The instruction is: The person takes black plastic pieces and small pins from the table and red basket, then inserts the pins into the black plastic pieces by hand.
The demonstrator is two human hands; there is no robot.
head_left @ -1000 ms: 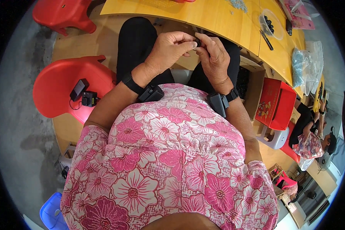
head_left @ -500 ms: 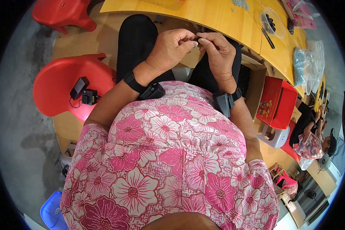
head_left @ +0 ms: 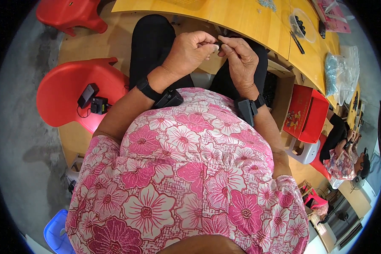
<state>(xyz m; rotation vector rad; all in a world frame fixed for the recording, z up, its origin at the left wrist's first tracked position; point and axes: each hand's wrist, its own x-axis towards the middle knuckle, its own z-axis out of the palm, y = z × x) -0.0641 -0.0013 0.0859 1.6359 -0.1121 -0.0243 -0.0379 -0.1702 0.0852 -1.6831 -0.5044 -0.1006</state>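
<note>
A small black piece, too small to name, sits between my fingertips above my lap, close to the table's near edge. My left hand pinches it between thumb and fingers. From the other side, my right hand has its thumb and index finger closed about the same piece, their tips slightly parted. Both wrists wear black straps with dark boxy devices.
The yellow table holds a clear bowl of black pieces, a black pen and plastic bags. Right of my legs are a cardboard box and a red box. A red chair carries black adapters. Another person sits far right.
My right thumb and index finger have loosened and spread a little at the small black piece. My left hand keeps its pinch almost unmoved.
</note>
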